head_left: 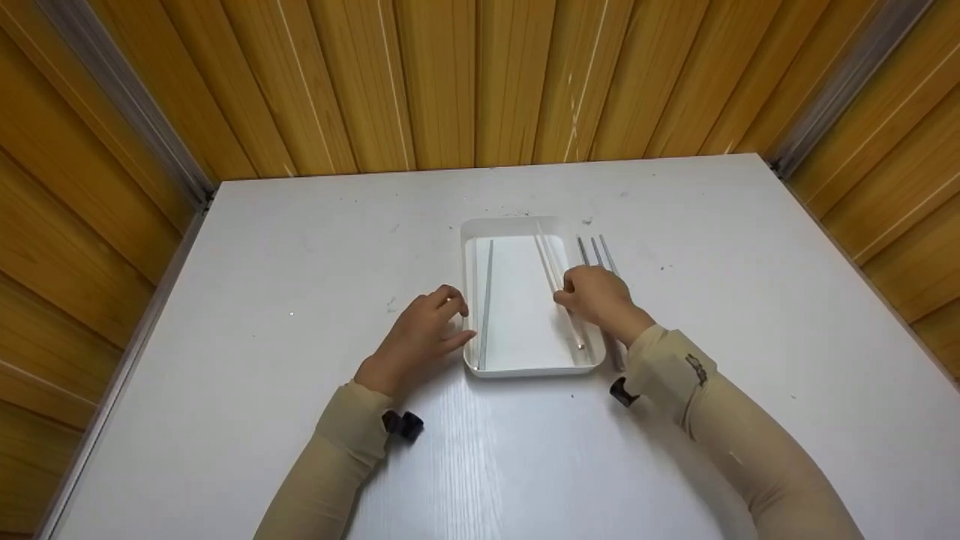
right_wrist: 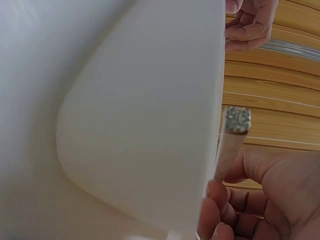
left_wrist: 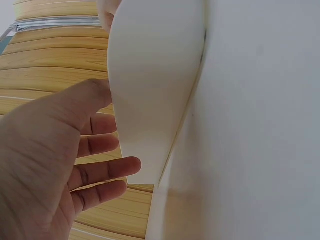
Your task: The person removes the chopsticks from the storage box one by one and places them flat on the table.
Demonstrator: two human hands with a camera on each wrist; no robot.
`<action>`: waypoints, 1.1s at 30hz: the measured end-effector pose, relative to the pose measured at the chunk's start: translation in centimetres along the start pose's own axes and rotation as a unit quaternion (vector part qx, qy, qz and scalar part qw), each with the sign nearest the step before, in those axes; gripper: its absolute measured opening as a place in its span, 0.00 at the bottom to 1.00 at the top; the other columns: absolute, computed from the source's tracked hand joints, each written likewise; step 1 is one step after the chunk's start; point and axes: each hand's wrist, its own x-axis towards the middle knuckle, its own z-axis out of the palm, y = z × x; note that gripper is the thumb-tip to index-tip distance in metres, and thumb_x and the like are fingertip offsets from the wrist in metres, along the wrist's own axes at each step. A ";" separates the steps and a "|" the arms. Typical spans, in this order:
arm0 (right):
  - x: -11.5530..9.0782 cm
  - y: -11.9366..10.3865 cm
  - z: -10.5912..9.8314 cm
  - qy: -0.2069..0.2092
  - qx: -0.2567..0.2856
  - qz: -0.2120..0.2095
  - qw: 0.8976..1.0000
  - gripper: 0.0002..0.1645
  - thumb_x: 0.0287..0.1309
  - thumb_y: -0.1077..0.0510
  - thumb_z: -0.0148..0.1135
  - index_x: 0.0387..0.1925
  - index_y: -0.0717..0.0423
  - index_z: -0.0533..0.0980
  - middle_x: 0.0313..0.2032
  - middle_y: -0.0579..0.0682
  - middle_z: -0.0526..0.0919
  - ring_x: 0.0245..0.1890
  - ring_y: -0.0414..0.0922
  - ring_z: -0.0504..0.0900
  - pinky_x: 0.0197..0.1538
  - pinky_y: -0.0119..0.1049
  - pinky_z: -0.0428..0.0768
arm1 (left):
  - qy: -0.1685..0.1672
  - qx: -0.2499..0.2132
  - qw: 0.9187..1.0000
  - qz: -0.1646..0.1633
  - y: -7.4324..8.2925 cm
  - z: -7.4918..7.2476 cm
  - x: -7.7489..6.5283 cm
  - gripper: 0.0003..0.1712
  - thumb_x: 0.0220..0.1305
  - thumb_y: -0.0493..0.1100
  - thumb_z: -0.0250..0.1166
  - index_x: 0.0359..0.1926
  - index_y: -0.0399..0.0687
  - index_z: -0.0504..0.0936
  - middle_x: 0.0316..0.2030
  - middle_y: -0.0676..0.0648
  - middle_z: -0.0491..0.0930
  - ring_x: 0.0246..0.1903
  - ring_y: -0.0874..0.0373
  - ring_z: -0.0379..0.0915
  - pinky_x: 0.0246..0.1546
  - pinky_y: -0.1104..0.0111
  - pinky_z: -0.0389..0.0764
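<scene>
A white rectangular tray [head_left: 532, 371] lies on the table with slim chopsticks in it. One grey chopstick [head_left: 487, 300] runs along its left side, beside a paler one. My right hand [head_left: 600, 296] pinches a chopstick [head_left: 580, 343] over the tray's right side; the square, patterned end [right_wrist: 237, 119] shows in the right wrist view. Another pale stick lies close to it, partly hidden. My left hand [head_left: 424, 330] is at the tray's left wall, loosely bent fingers apart; in the left wrist view its thumb [left_wrist: 95, 95] meets the rim.
Several metal chopsticks [head_left: 598, 251] lie on the table just right of the tray, partly under my right hand. The white table [head_left: 300, 390] is backed by yellow wood-patterned panels [head_left: 450, 90]. Dark wrist devices [head_left: 409, 426] sit at both cuffs.
</scene>
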 end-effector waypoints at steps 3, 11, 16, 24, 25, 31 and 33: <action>-0.1 0.2 -0.1 0.003 0.004 -0.004 1.000 0.15 0.62 0.51 0.54 0.24 0.56 0.74 0.23 0.48 0.77 0.24 0.42 0.71 0.24 0.31 0.66 | -0.001 0.003 1.000 -0.001 0.0 0.0 0.0 0.15 0.57 0.47 0.70 0.39 0.42 0.78 0.43 0.47 0.77 0.32 0.53 0.73 0.35 0.65 0.76; -0.2 0.7 -0.3 0.011 0.014 -0.004 1.000 0.15 0.62 0.52 0.54 0.24 0.56 0.75 0.22 0.49 0.79 0.23 0.42 0.71 0.23 0.30 0.66 | -0.011 -0.003 1.000 -0.009 -0.1 0.0 0.0 0.15 0.57 0.47 0.70 0.39 0.42 0.78 0.43 0.46 0.77 0.35 0.53 0.74 0.37 0.64 0.77; -0.4 0.9 -0.6 0.007 0.014 0.001 1.000 0.15 0.63 0.51 0.55 0.24 0.56 0.73 0.22 0.48 0.77 0.22 0.42 0.70 0.23 0.30 0.65 | -0.011 -0.001 1.000 -0.010 0.0 0.0 0.1 0.15 0.57 0.47 0.70 0.39 0.42 0.78 0.43 0.46 0.77 0.36 0.53 0.75 0.38 0.63 0.77; -0.5 1.3 -0.7 0.015 0.012 -0.010 1.000 0.15 0.62 0.52 0.55 0.27 0.59 0.76 0.24 0.51 0.80 0.22 0.42 0.71 0.23 0.30 0.66 | -0.004 0.000 1.000 -0.002 0.0 0.0 0.0 0.16 0.56 0.46 0.71 0.38 0.41 0.78 0.43 0.45 0.78 0.37 0.52 0.76 0.39 0.62 0.79; -0.5 1.4 -0.7 0.015 0.011 -0.010 1.000 0.15 0.62 0.52 0.54 0.28 0.59 0.76 0.24 0.51 0.80 0.22 0.42 0.71 0.24 0.30 0.66 | -0.004 -0.002 1.000 -0.003 0.0 -0.1 0.0 0.16 0.56 0.46 0.71 0.39 0.41 0.78 0.43 0.45 0.78 0.37 0.52 0.76 0.39 0.62 0.79; -0.6 1.6 -0.9 0.008 0.014 -0.004 1.000 0.14 0.62 0.52 0.54 0.26 0.57 0.74 0.24 0.49 0.79 0.22 0.42 0.70 0.23 0.30 0.66 | 0.004 0.003 1.000 0.005 0.0 -0.1 0.0 0.16 0.56 0.46 0.71 0.39 0.41 0.78 0.42 0.45 0.78 0.37 0.52 0.76 0.38 0.62 0.78; -0.6 1.6 -0.9 0.007 0.016 -0.002 1.000 0.14 0.62 0.52 0.54 0.25 0.56 0.74 0.23 0.49 0.79 0.22 0.42 0.70 0.24 0.31 0.65 | 0.005 0.004 1.000 0.007 0.0 -0.1 0.0 0.16 0.56 0.47 0.71 0.39 0.41 0.78 0.42 0.45 0.78 0.36 0.52 0.75 0.38 0.62 0.78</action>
